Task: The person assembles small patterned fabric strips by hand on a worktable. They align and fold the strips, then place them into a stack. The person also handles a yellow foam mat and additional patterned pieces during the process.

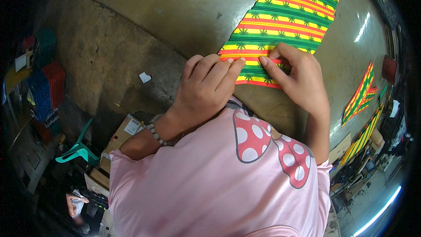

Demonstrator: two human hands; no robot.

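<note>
A long row of overlapping striped fabric pieces (283, 22), red, yellow and green with dark leaf prints, runs away from me over the table. At its near end, the closest fabric piece (252, 78) is under both hands. My left hand (208, 79) has its fingers curled together, fingertips at the left end of a red-and-yellow stripe; its thumb is hidden. To the right, my right hand (300, 72) is closed in a pinch, thumb and bent index finger on the same piece. A beaded bracelet (155, 131) circles my left wrist.
The large smooth table (193, 13) has a worn brown area on the left, with a small white scrap (144, 77). Striped fabric scraps (360, 94) lie at the right. A cardboard box (123, 136) and green plastic chair (79, 149) stand lower left; another person (76, 202) is beyond.
</note>
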